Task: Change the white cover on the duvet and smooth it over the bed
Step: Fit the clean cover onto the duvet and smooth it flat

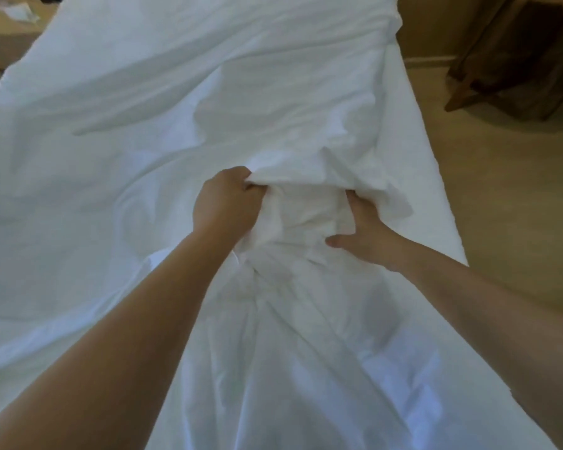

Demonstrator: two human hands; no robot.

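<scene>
The white cover (163, 131) lies spread and creased across the bed (433, 177), from the near edge to the far end. At its middle a raised bunch (306, 206) is caught between both hands. The left hand (225, 206) has its fingers curled tight round a fold; the right hand (364, 235) grips the other side, thumb showing and fingers buried in cloth. This looks like working the duvet into place inside the cover. Next comes a pull and shake to spread the bunch flat
</scene>
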